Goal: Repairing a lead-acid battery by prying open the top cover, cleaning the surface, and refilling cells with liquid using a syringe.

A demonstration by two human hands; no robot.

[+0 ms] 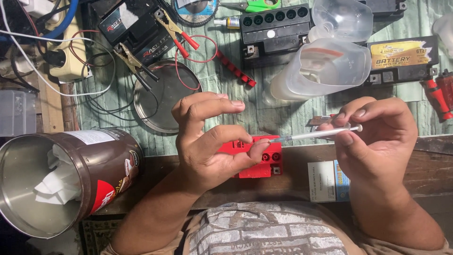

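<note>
My left hand [210, 141] grips a small red plastic block with round holes [264, 160], thumb and fingers pinched on its top edge. In my right hand [373, 141] lies a thin clear syringe [321, 134], held level between thumb and fingers. Its tip points left and meets the red block at my left fingertips. Both hands hover above the near edge of the wooden bench.
A brown tin can [94, 170] stuffed with white paper lies at the left. Behind the hands are a round metal lid [155, 101], black batteries [276, 28], clamps with red and black wires [179, 35], two clear plastic jugs [325, 68] and a red cap strip [236, 71]. A small box [328, 182] sits at the bench edge.
</note>
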